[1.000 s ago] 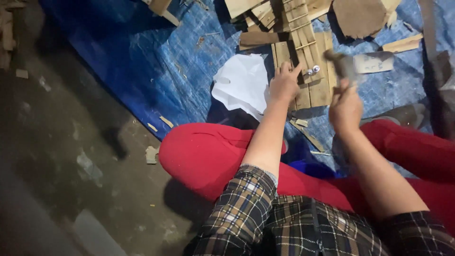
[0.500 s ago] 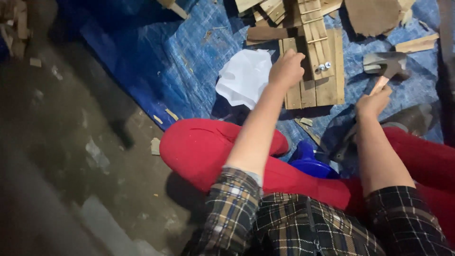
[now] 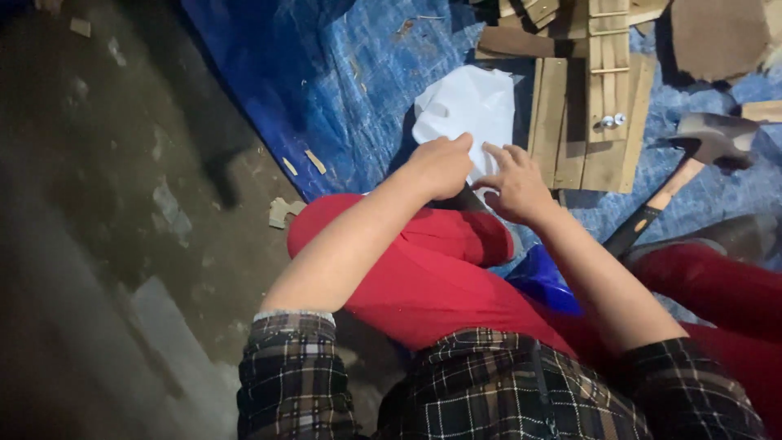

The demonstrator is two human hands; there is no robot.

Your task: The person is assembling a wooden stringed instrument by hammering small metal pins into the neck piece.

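Note:
My left hand (image 3: 440,167) is curled at the lower edge of a crumpled white sheet (image 3: 468,102) that lies on the blue tarp (image 3: 358,90); its thumb rests on the sheet. Just right of it, my right hand (image 3: 515,186) has its fingers spread and its fingertips at the same edge. What lies under the hands is hidden. A hammer (image 3: 705,143) with a wooden handle lies on the tarp to the right, apart from both hands. A panel of wooden slats (image 3: 570,122) lies beyond the hands, with two small metal pieces (image 3: 611,121) on it.
My red-clad legs (image 3: 423,269) stretch across the tarp under my arms, with a blue object (image 3: 542,277) between them. Wood scraps (image 3: 521,41) and a cardboard piece (image 3: 717,37) lie at the top. Bare dark floor (image 3: 122,204) with small chips lies to the left.
My right hand has let go of the hammer, which now lies on the tarp. Both hands have come together at the white sheet's near edge.

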